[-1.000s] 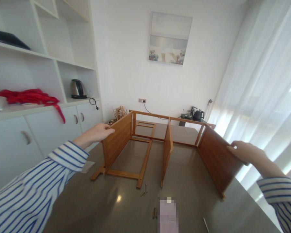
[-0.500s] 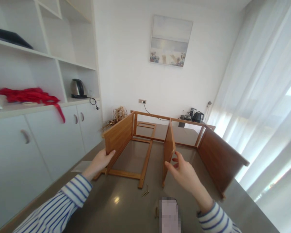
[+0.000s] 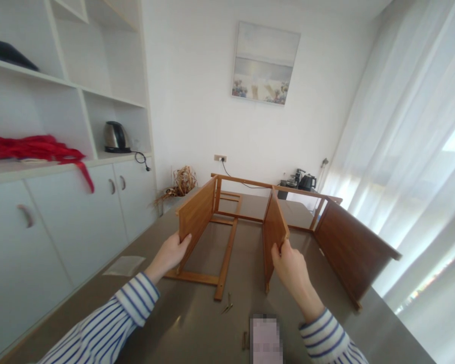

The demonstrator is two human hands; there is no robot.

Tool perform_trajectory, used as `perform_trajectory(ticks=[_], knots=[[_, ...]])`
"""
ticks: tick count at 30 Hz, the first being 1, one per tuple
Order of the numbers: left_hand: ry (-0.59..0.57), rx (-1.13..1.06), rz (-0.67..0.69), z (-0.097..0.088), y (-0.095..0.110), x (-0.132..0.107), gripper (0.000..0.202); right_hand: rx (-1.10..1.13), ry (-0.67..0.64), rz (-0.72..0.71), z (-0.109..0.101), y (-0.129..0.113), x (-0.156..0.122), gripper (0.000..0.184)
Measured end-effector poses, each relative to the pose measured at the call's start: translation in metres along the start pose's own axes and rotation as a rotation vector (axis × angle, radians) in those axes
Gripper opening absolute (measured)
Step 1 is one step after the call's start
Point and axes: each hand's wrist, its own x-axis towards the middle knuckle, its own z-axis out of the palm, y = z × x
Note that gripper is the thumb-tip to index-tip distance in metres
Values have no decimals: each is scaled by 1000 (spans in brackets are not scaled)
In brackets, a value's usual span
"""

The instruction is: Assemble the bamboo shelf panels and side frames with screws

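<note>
A wooden shelf unit stands on its side frame on the table (image 3: 163, 323), its boards upright. My left hand (image 3: 170, 255) grips the near edge of the left shelf board (image 3: 197, 215), thumb on the inner face. With fingers closed round its near edge, my right hand (image 3: 290, 265) holds the middle shelf board (image 3: 275, 227). The right shelf board (image 3: 358, 247) is attached at its far end and free of my hands. Flat on the table, partly behind the left board, lies a loose wooden side frame (image 3: 227, 258).
Several screws (image 3: 227, 306) lie in front of the frame. Nearer me are a phone-like blurred object (image 3: 266, 338) and small brass-coloured pieces (image 3: 245, 340). A clear plastic bag (image 3: 124, 266) is at the left. Dried plants (image 3: 184, 182) and a black kettle (image 3: 308, 182) stand behind.
My right hand has closed on the middle board's edge. The shelf unit has shifted right relative to the loose frame, with my left hand still on the left board.
</note>
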Motion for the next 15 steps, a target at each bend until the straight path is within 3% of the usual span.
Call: perform_trajectory(ticks=[6,10,13,15], knots=[[-98,-55,36,4,7,-4,48,-23,11,6,0,13,3,28],[-243,-126,73,-12,-11,-7,59,-26,17,3,2,15,3,27],[-107,205,-88,-26,-38,-2,58,-25,24,6,3,15,3,26],[-93,320,-160,-31,-55,3,58,-23,27,5,3,15,4,26]])
